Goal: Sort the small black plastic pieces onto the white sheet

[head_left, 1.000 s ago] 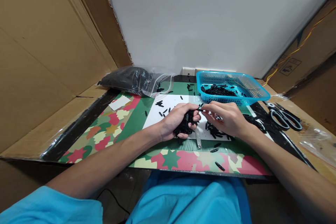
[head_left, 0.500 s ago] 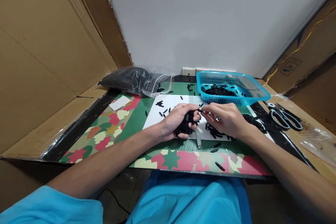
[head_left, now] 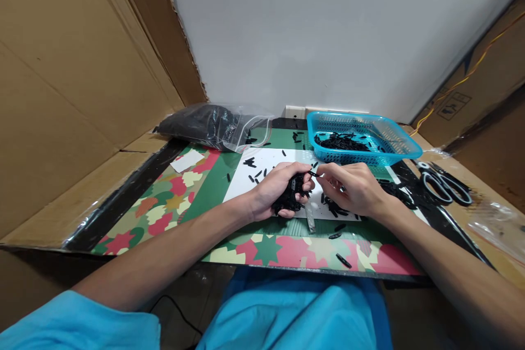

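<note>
My left hand is closed round a bunch of small black elongated pieces, its thumb towards the right. Beside it, my right hand pinches one slim black piece at the left hand's thumb and fingertips. Below and between the hands lies a narrow greyish strip. Loose black pieces are scattered on the white sheet under the hands, with a heap partly hidden beneath my right hand.
A blue plastic basket holding black pieces stands at the back right. Scissors lie at the right. A clear zip bag of dark pieces rests at the back left. Cardboard walls flank the table, and a white card lies left.
Hardly anything differs. The right fingers have shifted very slightly right, and the pinched black piece shows a little more between the hands.
</note>
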Demonstrator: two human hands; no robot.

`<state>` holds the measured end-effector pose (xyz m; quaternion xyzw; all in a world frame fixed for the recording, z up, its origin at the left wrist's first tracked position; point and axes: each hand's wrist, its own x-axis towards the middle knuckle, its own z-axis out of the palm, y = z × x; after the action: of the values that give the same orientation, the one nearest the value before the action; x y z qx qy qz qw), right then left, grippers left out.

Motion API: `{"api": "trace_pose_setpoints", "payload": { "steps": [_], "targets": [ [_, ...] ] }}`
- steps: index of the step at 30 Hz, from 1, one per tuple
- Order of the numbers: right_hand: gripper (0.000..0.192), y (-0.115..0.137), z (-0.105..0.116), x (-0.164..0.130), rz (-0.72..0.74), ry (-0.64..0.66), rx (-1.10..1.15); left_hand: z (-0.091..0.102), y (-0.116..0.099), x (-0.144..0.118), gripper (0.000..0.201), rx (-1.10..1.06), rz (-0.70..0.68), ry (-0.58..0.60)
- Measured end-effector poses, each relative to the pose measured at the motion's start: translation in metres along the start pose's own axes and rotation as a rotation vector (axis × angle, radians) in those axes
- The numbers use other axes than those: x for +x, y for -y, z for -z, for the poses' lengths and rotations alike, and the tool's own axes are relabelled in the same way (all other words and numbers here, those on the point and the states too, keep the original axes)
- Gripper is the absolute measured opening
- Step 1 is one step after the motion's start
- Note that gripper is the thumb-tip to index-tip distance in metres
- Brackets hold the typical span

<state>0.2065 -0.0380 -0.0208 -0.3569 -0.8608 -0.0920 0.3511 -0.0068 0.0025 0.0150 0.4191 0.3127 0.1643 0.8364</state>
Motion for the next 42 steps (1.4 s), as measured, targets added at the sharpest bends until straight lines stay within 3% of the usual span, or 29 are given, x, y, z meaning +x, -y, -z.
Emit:
{"api": "trace_pose_setpoints", "payload": {
  "steps": [8,11,13,16,18,20,25,29,35,42],
  "targets": [
    [0.012,0.0,0.004,0.003,-0.004,0.011,-0.043,0.001,0.001,0.001,0.031,-0.003,-0.012,0.028],
    [0.013,-0.005,0.009,0.004,-0.029,-0.076,-0.154,0.002,0.001,0.001,0.031,-0.008,-0.011,0.05],
    [0.014,-0.014,0.014,0.004,-0.129,-0.211,-0.274,0.003,0.001,0.002,0.03,-0.025,0.0,0.061],
    [0.012,-0.034,0.023,0.002,-0.399,-0.346,-0.417,0.004,0.001,0.001,0.031,-0.044,0.013,0.071],
    [0.009,-0.044,0.028,0.001,-0.534,-0.319,-0.405,0.004,0.002,0.001,0.031,-0.042,0.018,0.077],
    [0.016,-0.044,0.03,0.002,-0.577,-0.276,-0.327,0.004,0.002,0.001,0.031,-0.034,0.016,0.075],
    [0.012,-0.004,0.02,0.009,-0.361,-0.088,0.145,0.004,0.004,0.002,0.028,-0.021,0.008,0.048],
    [0.012,0.024,0.004,0.014,-0.361,0.1,0.463,0.006,0.009,0.006,0.023,0.03,0.025,-0.024],
    [0.015,0.02,0.0,0.014,-0.432,0.141,0.56,0.008,0.013,0.01,0.022,0.087,0.017,-0.052],
    [0.012,0.011,0.0,0.009,-0.423,0.108,0.435,0.008,0.011,0.008,0.02,0.0,0.054,0.009]
  ]
}}
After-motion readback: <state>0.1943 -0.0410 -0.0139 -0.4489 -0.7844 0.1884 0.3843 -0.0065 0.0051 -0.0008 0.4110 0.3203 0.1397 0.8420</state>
